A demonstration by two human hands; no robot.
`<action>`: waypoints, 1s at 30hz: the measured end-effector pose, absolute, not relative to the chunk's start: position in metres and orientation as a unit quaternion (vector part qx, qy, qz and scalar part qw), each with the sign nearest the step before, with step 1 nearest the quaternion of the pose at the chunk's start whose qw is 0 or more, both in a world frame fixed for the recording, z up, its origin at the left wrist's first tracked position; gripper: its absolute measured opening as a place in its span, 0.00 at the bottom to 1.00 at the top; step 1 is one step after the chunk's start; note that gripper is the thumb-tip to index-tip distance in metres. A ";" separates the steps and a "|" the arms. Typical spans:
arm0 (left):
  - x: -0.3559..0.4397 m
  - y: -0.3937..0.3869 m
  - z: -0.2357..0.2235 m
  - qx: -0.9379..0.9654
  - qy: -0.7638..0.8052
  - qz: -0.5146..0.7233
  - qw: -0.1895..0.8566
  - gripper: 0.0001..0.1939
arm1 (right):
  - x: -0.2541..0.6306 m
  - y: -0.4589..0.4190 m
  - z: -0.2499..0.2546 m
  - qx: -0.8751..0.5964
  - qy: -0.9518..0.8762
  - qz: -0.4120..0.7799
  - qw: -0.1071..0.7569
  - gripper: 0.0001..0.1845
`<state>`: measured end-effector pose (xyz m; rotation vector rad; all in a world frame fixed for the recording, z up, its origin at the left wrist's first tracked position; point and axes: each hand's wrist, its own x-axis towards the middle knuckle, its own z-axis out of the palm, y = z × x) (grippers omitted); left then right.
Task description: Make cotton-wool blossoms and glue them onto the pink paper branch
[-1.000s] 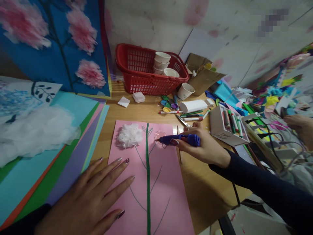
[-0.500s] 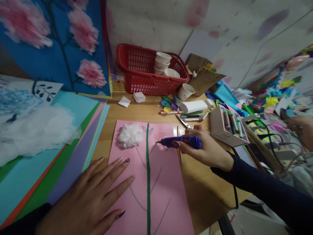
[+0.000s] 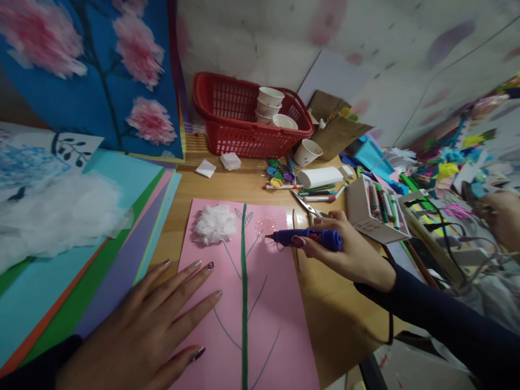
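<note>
A pink sheet of paper (image 3: 276,292) lies before me, with a thick green stem (image 3: 244,281) and thin drawn branches. A white tissue flower (image 3: 214,224) sits at its upper left. To the right of the stem shows a ring of clear glue (image 3: 265,225). My right hand (image 3: 349,249) grips a blue glue gun (image 3: 312,238), its nozzle pointing left, just below the ring's right side. Whether the tip touches the paper I cannot tell. My left hand (image 3: 150,319) rests with fingers spread over the paper's left edge.
Behind stand a red basket (image 3: 252,142) with paper cups, a paint palette (image 3: 280,172), scissors (image 3: 304,203) and several markers. A marker box (image 3: 376,216) and a power strip (image 3: 422,216) are at right. Coloured sheets (image 3: 109,287) and white tissue (image 3: 69,216) fill the left.
The glue gun in my right hand has shifted slightly right, drawing its nozzle away from the ring's lower edge. My left hand stays spread on the paper.
</note>
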<state>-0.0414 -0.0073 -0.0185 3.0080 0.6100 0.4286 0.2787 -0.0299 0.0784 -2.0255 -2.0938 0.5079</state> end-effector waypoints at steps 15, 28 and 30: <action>-0.042 -0.007 -0.021 0.972 0.194 0.135 0.002 0.31 | 0.288 -0.034 0.084 -0.715 -0.657 0.217 0.101 0.27; -0.042 -0.003 -0.025 0.972 0.179 0.156 -0.006 0.30 | 0.293 -0.034 0.085 -0.723 -0.645 0.215 0.123 0.25; -0.042 -0.003 -0.027 0.971 0.182 0.158 -0.011 0.30 | 0.294 -0.034 0.085 -0.728 -0.633 0.232 0.122 0.25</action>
